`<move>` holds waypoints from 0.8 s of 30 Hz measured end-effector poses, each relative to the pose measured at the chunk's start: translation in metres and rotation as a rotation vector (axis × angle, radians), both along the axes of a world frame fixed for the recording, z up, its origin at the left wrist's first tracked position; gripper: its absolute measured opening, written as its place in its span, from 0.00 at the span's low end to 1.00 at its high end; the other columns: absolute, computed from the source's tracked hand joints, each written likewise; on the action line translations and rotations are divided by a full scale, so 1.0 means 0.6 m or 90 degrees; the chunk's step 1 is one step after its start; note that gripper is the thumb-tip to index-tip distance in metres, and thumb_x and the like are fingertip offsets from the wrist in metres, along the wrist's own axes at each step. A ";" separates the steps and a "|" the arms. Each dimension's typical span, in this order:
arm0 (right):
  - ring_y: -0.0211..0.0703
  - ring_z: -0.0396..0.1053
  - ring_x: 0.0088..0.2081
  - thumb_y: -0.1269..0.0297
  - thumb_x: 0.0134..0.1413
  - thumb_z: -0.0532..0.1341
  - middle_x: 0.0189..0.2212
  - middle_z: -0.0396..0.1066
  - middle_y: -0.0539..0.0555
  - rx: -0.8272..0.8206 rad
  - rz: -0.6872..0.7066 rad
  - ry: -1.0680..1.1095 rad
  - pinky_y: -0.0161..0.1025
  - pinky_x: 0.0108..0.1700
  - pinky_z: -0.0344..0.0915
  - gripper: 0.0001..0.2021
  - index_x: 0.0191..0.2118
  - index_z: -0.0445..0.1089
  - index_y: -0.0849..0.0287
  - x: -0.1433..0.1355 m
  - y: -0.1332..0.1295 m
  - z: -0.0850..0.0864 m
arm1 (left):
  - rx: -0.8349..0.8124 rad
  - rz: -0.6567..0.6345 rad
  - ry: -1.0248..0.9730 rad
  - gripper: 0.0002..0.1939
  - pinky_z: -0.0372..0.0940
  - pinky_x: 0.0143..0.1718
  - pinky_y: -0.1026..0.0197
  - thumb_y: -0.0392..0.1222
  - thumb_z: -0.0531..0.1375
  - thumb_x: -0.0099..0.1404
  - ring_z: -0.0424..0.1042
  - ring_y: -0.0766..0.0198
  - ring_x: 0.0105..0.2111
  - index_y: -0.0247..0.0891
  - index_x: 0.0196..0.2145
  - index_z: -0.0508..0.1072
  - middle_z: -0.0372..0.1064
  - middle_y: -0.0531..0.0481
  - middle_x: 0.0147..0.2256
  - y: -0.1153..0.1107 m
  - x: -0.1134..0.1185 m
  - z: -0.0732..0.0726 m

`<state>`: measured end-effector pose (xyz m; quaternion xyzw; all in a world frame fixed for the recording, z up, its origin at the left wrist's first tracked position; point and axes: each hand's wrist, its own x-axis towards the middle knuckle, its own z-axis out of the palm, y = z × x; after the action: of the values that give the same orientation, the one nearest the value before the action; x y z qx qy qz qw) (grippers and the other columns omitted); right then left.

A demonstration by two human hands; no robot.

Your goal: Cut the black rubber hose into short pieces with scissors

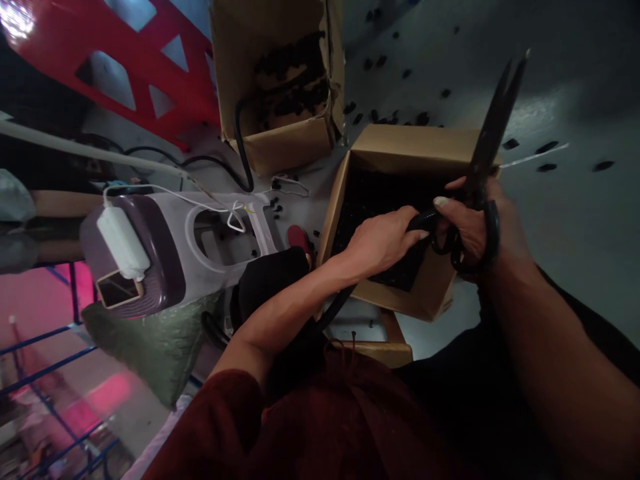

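My left hand [383,240] is wrapped round a long black tube [340,305], which runs back under my forearm. The tube's front end reaches my right hand [470,223], whose thumb and fingers close on it. Large black scissors [493,133] are also in my right hand, their handle loops round the fingers and their blades pointing up and away, slightly parted. Beneath both hands stands an open cardboard box [415,140] with dark contents that are hard to make out.
Another cardboard box [287,150] holds black pieces. Small black pieces [547,167] lie scattered on the grey floor. At the left are a purple-topped stool [170,257] with a white power bank [123,240], a red plastic chair [145,60] and a person's arms [70,203].
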<state>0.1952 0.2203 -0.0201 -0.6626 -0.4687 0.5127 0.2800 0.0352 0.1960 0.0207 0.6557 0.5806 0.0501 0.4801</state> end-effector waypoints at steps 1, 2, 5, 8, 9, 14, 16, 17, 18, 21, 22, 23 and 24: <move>0.34 0.62 0.22 0.61 0.46 0.65 0.24 0.63 0.46 0.003 0.000 0.011 0.36 0.24 0.59 0.14 0.40 0.65 0.55 0.000 0.001 -0.001 | 0.013 0.001 -0.002 0.12 0.63 0.46 0.54 0.44 0.53 0.67 0.70 0.55 0.43 0.37 0.43 0.69 0.69 0.45 0.41 0.002 0.001 0.002; 0.34 0.62 0.22 0.60 0.46 0.64 0.24 0.63 0.47 0.009 -0.004 0.038 0.36 0.24 0.59 0.14 0.40 0.64 0.55 0.000 0.002 -0.002 | 0.027 0.002 -0.002 0.11 0.62 0.47 0.54 0.43 0.52 0.67 0.69 0.56 0.44 0.37 0.43 0.70 0.69 0.45 0.41 0.005 0.001 0.004; 0.35 0.63 0.22 0.56 0.47 0.63 0.26 0.65 0.49 0.017 -0.050 0.156 0.36 0.24 0.61 0.15 0.40 0.62 0.55 -0.003 0.004 -0.003 | 0.061 0.025 -0.011 0.12 0.62 0.48 0.56 0.41 0.52 0.68 0.69 0.57 0.45 0.36 0.43 0.71 0.69 0.45 0.42 0.016 -0.006 0.007; 0.34 0.64 0.23 0.54 0.49 0.60 0.27 0.66 0.49 -0.009 -0.099 0.218 0.35 0.25 0.63 0.15 0.40 0.59 0.54 -0.007 0.006 -0.002 | 0.121 0.102 -0.067 0.13 0.61 0.50 0.59 0.40 0.53 0.67 0.68 0.60 0.47 0.35 0.47 0.70 0.70 0.45 0.44 0.031 -0.025 0.006; 0.34 0.65 0.23 0.54 0.50 0.60 0.28 0.67 0.49 -0.019 -0.106 0.225 0.34 0.26 0.63 0.15 0.40 0.58 0.54 -0.007 0.005 -0.002 | 0.136 0.141 -0.093 0.14 0.62 0.49 0.60 0.40 0.53 0.67 0.68 0.61 0.47 0.35 0.48 0.69 0.70 0.46 0.45 0.037 -0.032 0.005; 0.38 0.69 0.29 0.51 0.53 0.58 0.30 0.69 0.50 -0.050 -0.026 0.191 0.37 0.31 0.67 0.14 0.41 0.58 0.53 -0.009 -0.009 -0.010 | 0.062 0.341 -0.200 0.13 0.63 0.29 0.68 0.39 0.55 0.66 0.69 0.70 0.29 0.37 0.48 0.67 0.70 0.51 0.33 0.064 -0.061 0.005; 0.40 0.70 0.31 0.50 0.53 0.59 0.32 0.69 0.51 -0.051 0.047 0.185 0.39 0.33 0.68 0.16 0.42 0.59 0.53 -0.010 -0.020 -0.014 | 0.020 0.374 -0.239 0.12 0.61 0.24 0.70 0.39 0.56 0.64 0.66 0.73 0.23 0.36 0.46 0.67 0.69 0.53 0.30 0.071 -0.066 0.006; 0.40 0.70 0.32 0.49 0.52 0.59 0.33 0.69 0.51 -0.054 0.075 0.184 0.39 0.34 0.68 0.17 0.42 0.58 0.54 -0.010 -0.026 -0.015 | 0.002 0.387 -0.254 0.12 0.60 0.23 0.71 0.39 0.57 0.64 0.64 0.75 0.22 0.36 0.46 0.68 0.68 0.54 0.29 0.072 -0.068 0.008; 0.41 0.70 0.33 0.48 0.52 0.58 0.34 0.69 0.51 -0.058 0.098 0.183 0.39 0.34 0.68 0.19 0.43 0.58 0.54 -0.011 -0.032 -0.016 | -0.014 0.401 -0.265 0.12 0.59 0.22 0.72 0.39 0.57 0.63 0.63 0.76 0.21 0.36 0.45 0.68 0.68 0.55 0.28 0.073 -0.070 0.009; 0.41 0.69 0.34 0.46 0.52 0.57 0.35 0.69 0.52 -0.076 0.143 0.170 0.40 0.36 0.67 0.20 0.45 0.58 0.55 -0.014 -0.049 -0.018 | -0.048 0.435 -0.292 0.10 0.58 0.20 0.72 0.38 0.57 0.63 0.62 0.77 0.19 0.36 0.43 0.69 0.67 0.55 0.27 0.073 -0.072 0.014; 0.41 0.69 0.34 0.47 0.52 0.57 0.35 0.69 0.52 -0.083 0.158 0.160 0.40 0.36 0.67 0.20 0.45 0.58 0.55 -0.016 -0.053 -0.017 | -0.056 0.442 -0.303 0.10 0.58 0.20 0.72 0.38 0.57 0.63 0.61 0.77 0.19 0.36 0.42 0.69 0.67 0.55 0.27 0.072 -0.071 0.015; 0.41 0.69 0.34 0.47 0.52 0.57 0.35 0.69 0.52 -0.089 0.175 0.148 0.40 0.36 0.66 0.20 0.45 0.59 0.55 -0.017 -0.057 -0.016 | -0.063 0.447 -0.314 0.09 0.58 0.19 0.72 0.38 0.57 0.63 0.61 0.77 0.19 0.35 0.42 0.69 0.67 0.55 0.27 0.071 -0.070 0.015; 0.42 0.68 0.34 0.48 0.52 0.57 0.35 0.69 0.52 -0.092 0.191 0.134 0.40 0.36 0.66 0.20 0.45 0.59 0.55 -0.019 -0.060 -0.015 | -0.069 0.450 -0.325 0.09 0.58 0.19 0.72 0.39 0.57 0.63 0.61 0.77 0.18 0.35 0.42 0.69 0.68 0.55 0.27 0.070 -0.069 0.015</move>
<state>0.1840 0.1845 -0.0289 -0.5462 -0.4924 0.6477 0.1993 -0.0063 0.2381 0.0299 0.3570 0.6341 0.3411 0.5950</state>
